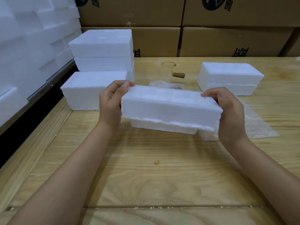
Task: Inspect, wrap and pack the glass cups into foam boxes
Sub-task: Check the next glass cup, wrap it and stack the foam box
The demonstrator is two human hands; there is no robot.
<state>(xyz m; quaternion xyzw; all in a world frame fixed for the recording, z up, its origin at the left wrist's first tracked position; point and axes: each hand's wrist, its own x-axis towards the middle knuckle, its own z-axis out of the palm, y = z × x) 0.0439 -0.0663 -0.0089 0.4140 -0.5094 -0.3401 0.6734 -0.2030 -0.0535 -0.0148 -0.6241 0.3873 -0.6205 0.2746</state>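
Head view, L to R: left hand [112,103] grips the left end of a white rectangular foam lid [170,106], digits curled round it. Lid's long axis runs left-right btwn both hands, sitting skewed over the white foam base [164,126] just below, edges not lined up. Right hand [230,111] clamps the right end likewise; neither hand is nearer. Base interior is hidden, so contents unknown. A clear glass cup with wooden handle [165,73] stands behind, faint against the pale wooden table [146,176].
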